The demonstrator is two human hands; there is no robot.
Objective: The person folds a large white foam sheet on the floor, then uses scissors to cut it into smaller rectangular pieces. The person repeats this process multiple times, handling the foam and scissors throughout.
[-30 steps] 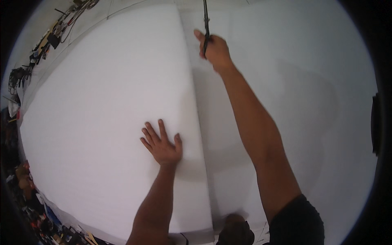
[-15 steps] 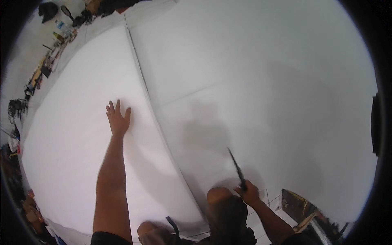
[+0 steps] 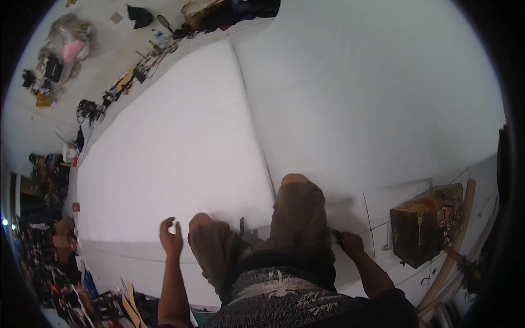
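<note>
- White sheet [image 3: 175,136] lies flat ahead of the knees, its long edge running away from near the right knee [image 3: 295,188].
- Left hand [image 3: 171,240] no longer presses on it: drawn back beside the left knee [image 3: 200,221], fingers loosely curled, seemingly empty, so neither hand appears to steady the sheet.
- Right hand [image 3: 351,246], lowered beside the right thigh, closes round a dark tool [image 3: 337,236]; its blade, plain earlier, cannot be made out.
- More of the worn box [image 3: 421,218] shows now.

A head-worn fisheye camera looks steeply down.
</note>
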